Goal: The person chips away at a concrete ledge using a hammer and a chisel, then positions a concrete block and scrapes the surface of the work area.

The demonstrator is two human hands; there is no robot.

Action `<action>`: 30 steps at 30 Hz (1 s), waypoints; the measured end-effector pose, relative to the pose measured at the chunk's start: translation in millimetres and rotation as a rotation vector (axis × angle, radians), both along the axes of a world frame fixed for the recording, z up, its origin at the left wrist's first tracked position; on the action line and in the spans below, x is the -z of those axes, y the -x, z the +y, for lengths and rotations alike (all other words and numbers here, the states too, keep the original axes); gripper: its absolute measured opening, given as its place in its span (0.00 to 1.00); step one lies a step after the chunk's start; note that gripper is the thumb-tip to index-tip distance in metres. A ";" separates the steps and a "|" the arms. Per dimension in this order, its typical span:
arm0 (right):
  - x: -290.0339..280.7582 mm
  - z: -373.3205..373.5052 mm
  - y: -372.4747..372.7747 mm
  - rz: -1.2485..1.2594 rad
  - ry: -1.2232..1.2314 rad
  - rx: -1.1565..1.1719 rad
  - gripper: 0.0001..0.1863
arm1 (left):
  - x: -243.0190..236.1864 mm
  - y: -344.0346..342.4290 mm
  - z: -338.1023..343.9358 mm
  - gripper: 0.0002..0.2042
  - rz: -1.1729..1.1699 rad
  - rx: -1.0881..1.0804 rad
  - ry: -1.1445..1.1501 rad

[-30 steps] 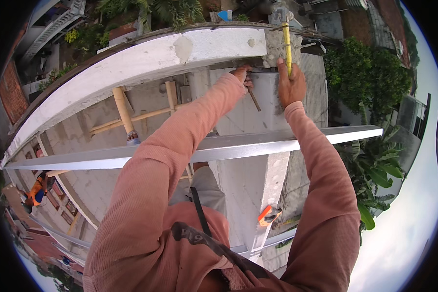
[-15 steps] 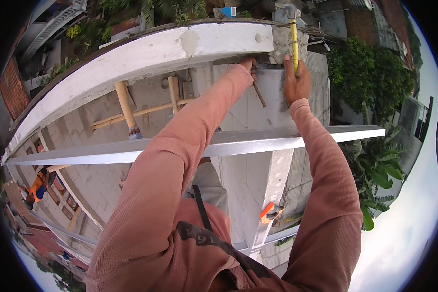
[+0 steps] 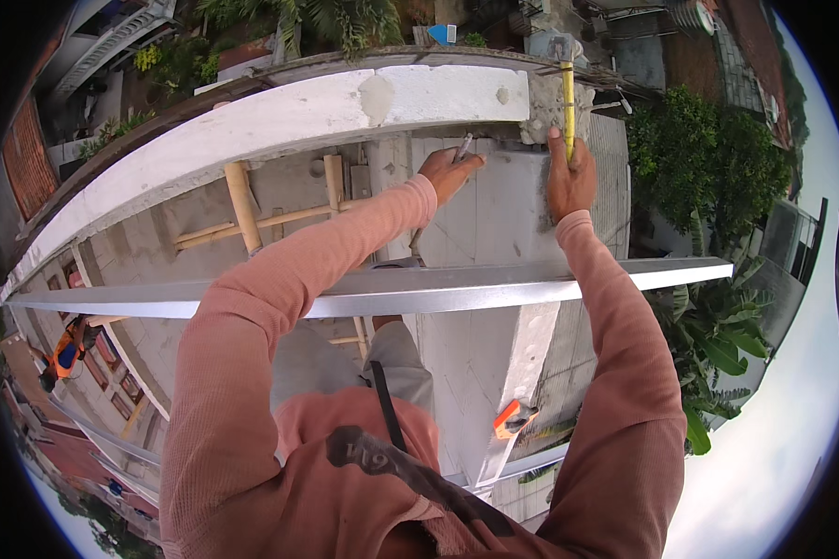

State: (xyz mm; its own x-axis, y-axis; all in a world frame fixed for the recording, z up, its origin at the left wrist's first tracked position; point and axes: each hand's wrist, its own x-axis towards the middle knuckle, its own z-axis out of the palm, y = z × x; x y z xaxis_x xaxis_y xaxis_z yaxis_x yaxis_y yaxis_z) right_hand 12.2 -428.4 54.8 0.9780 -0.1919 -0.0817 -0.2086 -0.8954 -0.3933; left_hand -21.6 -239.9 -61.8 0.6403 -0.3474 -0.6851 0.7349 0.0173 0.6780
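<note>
My right hand (image 3: 570, 179) is closed around the yellow handle of a hammer (image 3: 569, 107), whose grey head points away from me at the far end, over rough broken concrete (image 3: 541, 116). To its left, my left hand (image 3: 447, 175) is closed on a thin metal rod like a chisel (image 3: 464, 147). One end of the rod sticks out beyond the fingers, and its other end shows below the hand. The white wall-top block (image 3: 457, 91) lies just beyond that hand, with its cut end against the rough concrete.
A long silver metal beam (image 3: 419, 291) crosses under my forearms. An orange-and-black tool (image 3: 513, 419) sits on a pale beam (image 3: 531, 349) below. Wooden poles (image 3: 242, 205) stand at the left. A person in orange (image 3: 68, 349) is far left, lower down. Trees (image 3: 699, 158) and roofs lie beyond the wall.
My left hand has drawn back from the block's underside, moving left and nearer to me with the rod. My right hand still grips the hammer in nearly the same place.
</note>
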 end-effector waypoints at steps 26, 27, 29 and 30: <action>5.6 -2.5 2.2 0.001 0.017 -0.021 0.32 | 17.2 -20.1 -29.2 0.40 -0.539 0.462 0.124; 7.4 -0.6 -0.1 -0.026 0.015 -0.027 0.32 | 11.5 -21.4 -24.2 0.40 -0.541 0.468 0.118; 4.8 -6.2 4.0 -0.047 0.020 0.000 0.32 | -16.7 -22.0 -17.4 0.40 -0.537 0.584 0.072; 2.4 -7.1 4.6 -0.011 0.008 0.008 0.32 | -27.0 -17.9 -11.4 0.40 -0.537 0.602 0.071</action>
